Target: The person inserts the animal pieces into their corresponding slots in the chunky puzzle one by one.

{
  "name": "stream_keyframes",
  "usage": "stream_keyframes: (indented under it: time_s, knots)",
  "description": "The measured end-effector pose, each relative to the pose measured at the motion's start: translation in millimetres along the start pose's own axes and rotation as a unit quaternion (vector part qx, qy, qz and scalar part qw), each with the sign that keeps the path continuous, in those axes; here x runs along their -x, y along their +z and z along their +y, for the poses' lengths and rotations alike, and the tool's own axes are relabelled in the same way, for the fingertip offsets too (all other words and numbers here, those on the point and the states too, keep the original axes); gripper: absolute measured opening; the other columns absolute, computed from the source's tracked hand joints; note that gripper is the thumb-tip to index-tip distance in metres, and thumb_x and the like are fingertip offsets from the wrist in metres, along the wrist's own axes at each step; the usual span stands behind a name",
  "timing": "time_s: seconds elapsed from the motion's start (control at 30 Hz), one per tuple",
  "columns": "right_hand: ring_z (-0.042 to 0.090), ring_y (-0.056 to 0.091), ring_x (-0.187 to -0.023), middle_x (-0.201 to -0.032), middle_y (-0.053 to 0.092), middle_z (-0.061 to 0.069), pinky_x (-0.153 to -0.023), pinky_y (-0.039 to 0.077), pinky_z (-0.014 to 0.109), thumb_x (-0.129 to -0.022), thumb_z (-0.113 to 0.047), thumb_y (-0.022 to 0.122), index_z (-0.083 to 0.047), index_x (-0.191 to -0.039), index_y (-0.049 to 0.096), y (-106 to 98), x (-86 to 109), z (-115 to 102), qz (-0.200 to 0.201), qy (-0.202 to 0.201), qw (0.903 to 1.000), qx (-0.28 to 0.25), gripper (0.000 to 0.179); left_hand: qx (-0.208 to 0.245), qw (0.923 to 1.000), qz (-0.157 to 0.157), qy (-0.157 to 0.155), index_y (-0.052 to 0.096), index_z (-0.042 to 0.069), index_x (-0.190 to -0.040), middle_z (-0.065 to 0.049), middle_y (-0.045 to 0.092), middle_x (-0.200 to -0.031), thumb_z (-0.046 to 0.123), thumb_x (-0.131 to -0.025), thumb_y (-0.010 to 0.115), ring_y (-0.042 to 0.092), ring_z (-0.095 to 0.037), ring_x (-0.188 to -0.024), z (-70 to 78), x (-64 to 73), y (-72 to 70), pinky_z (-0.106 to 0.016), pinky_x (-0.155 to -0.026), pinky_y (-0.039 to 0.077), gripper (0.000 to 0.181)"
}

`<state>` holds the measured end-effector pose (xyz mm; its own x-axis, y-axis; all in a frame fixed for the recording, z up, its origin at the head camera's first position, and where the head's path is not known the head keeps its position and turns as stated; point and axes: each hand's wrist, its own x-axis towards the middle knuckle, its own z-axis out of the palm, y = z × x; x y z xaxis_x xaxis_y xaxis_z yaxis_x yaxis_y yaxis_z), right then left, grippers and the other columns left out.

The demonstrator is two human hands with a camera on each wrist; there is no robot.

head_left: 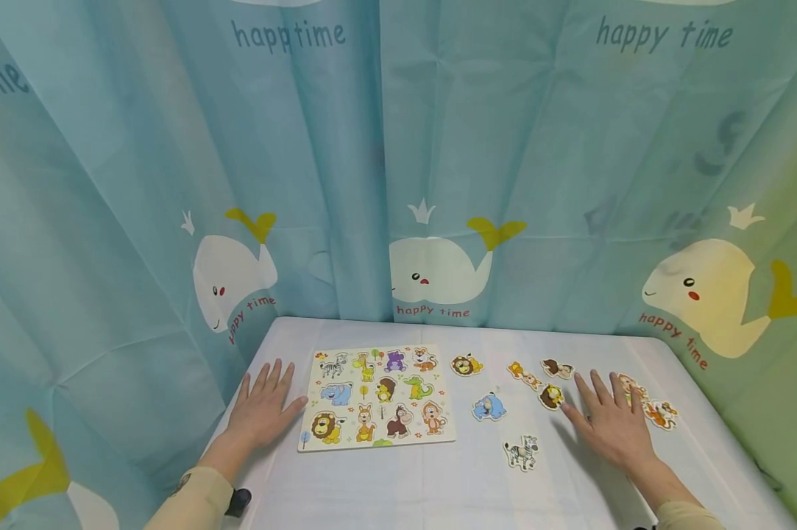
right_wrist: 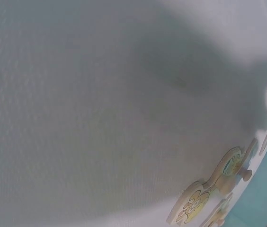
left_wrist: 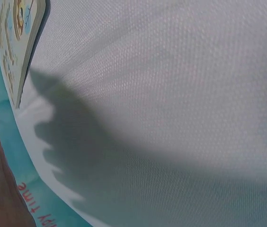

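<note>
My left hand [head_left: 262, 408] is spread with straight fingers, just left of a wooden animal puzzle board [head_left: 376, 444]. Part of that hand [left_wrist: 1, 175] and a board corner [left_wrist: 27, 52] show in the left wrist view. My right hand [head_left: 613, 425] is spread too, palm down, holding nothing. Near its thumb lies a hedgehog piece [head_left: 551, 397]. Just beyond its fingers are a brown animal piece [head_left: 557, 368] and, partly hidden, a monkey piece [head_left: 632, 384]. A tiger piece [head_left: 661, 414] lies to its right. Whether either palm touches the table is unclear.
Between board and right hand lie a lion piece [head_left: 466, 364], a blue elephant piece [head_left: 489, 406], a zebra piece [head_left: 522, 452] and an orange-yellow piece [head_left: 524, 374]. Loose pieces carry wooden knobs [right_wrist: 247, 175]. A whale-print curtain [head_left: 345, 169] hangs behind the white-covered table [head_left: 385, 489].
</note>
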<state>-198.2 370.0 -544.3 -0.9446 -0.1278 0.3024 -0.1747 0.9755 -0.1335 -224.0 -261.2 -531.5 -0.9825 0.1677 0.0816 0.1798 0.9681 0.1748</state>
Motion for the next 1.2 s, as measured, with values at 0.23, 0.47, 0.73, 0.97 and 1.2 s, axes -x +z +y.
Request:
stream_keyframes:
  time_s: [0.23,0.47,0.73,0.97,1.2]
  knots:
    - [0.055,0.016,-0.148,-0.153,0.039,0.032,-0.114,0.010,0.076,-0.103,-0.055,0.051,-0.005,-0.152,0.044,-0.1,-0.8,-0.2,-0.001,0.000,1.0000,0.000,0.071,0.003,1.0000,0.003,0.000,0.031,-0.001,-0.159,-0.028,0.022,-0.164,0.052,-0.104,0.050,0.015,-0.049,-0.151,1.2,1.9,-2.3,-0.069,-0.121,0.003,0.079]
    - [0.055,0.016,-0.148,-0.154,0.038,0.032,-0.115,0.009,0.075,-0.103,-0.055,0.051,-0.004,-0.152,0.044,-1.4,-0.7,-1.3,-0.004,0.002,1.0000,-0.003,0.071,0.006,1.0000,0.003,-0.001,0.031,-0.001,-0.159,-0.028,0.022,-0.164,0.051,-0.104,0.051,0.015,-0.050,-0.151,2.1,2.8,-4.0,-0.069,-0.121,0.003,0.078]
    - [0.056,0.019,-0.146,-0.154,0.038,0.032,-0.115,0.008,0.075,-0.102,-0.055,0.052,-0.005,-0.152,0.044,-1.8,-1.6,-1.9,-0.004,0.002,1.0000,0.000,0.072,0.003,1.0000,0.000,-0.002,0.031,-0.001,-0.159,-0.028,0.022,-0.164,0.050,-0.104,0.051,0.015,-0.050,-0.151,2.6,3.9,-5.0,-0.069,-0.121,0.003,0.078]
    - [0.055,0.015,-0.148,-0.155,0.036,0.032,-0.116,0.006,0.075,-0.103,-0.055,0.051,-0.004,-0.153,0.043,-4.0,-2.0,-3.0,-0.007,-0.002,1.0000,-0.005,0.072,0.006,1.0000,0.000,0.007,0.030,0.000,-0.159,-0.028,0.021,-0.165,0.053,-0.104,0.049,0.014,-0.049,-0.151,2.7,4.4,-10.0,-0.069,-0.121,0.002,0.079]
    - [0.056,0.021,-0.145,-0.153,0.039,0.032,-0.115,0.010,0.075,-0.103,-0.054,0.052,-0.003,-0.152,0.044,-5.7,-2.6,-4.5,-0.005,-0.005,0.9999,-0.014,0.071,0.015,0.9998,0.003,0.013,0.030,-0.001,-0.159,-0.027,0.021,-0.165,0.055,-0.103,0.049,0.014,-0.049,-0.151,6.7,4.7,-13.4,-0.069,-0.121,0.002,0.081]
